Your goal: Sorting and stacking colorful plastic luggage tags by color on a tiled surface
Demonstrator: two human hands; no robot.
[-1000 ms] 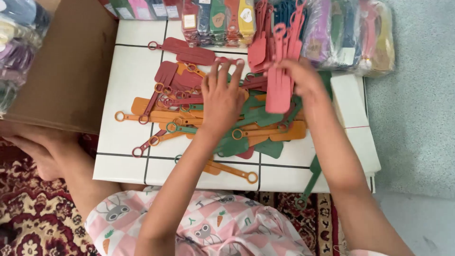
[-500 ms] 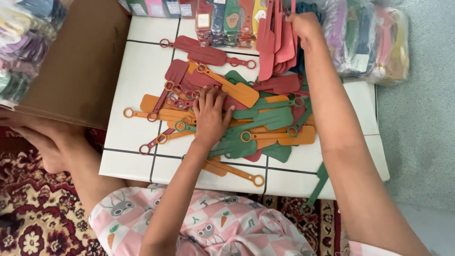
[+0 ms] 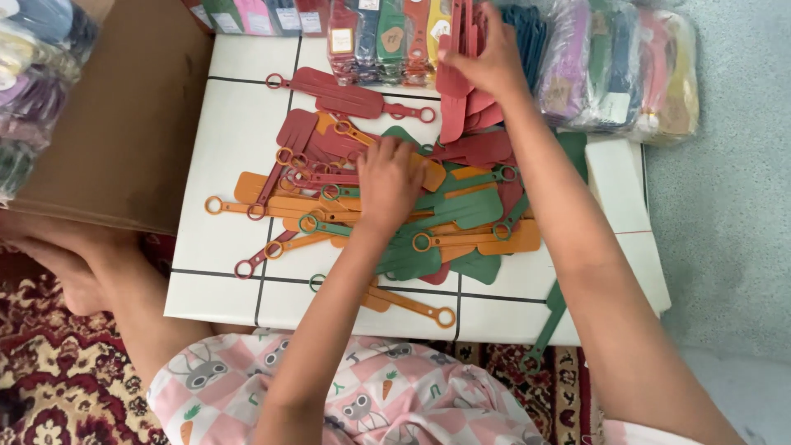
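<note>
A person seated on a patterned red rug point(image 3: 49, 404) works over a low white desk point(image 3: 222, 124) strewn with flat luggage tags. The left hand point(image 3: 387, 183) lies palm down on the middle of the pile of tags point(image 3: 461, 210), its fingers point(image 3: 381, 155) slightly spread and pressing on dark red and orange pieces rather than pinching any one of them. The right hand point(image 3: 488, 62) is raised at the far edge of the desk, fingers closed around a bunch of dark red tags point(image 3: 455, 91) that hang downward from the grip, their lower ends just above the heap.

The pile mixes dark red, orange and green tags, each with a thin strap ending in a ring, lying crossed over one another. One dark red tag point(image 3: 350, 96) lies apart near the far edge, and an orange tag point(image 3: 404, 301) lies alone near the front edge. A green tag point(image 3: 548, 325) hangs over the right front corner.

Along the back of the desk stand packaged tags point(image 3: 379, 37) in several colours, with clear plastic bundles point(image 3: 618, 70) of more at the right. A brown cardboard box point(image 3: 124, 115) sits to the left, beside another bag of bundles point(image 3: 37, 74).
</note>
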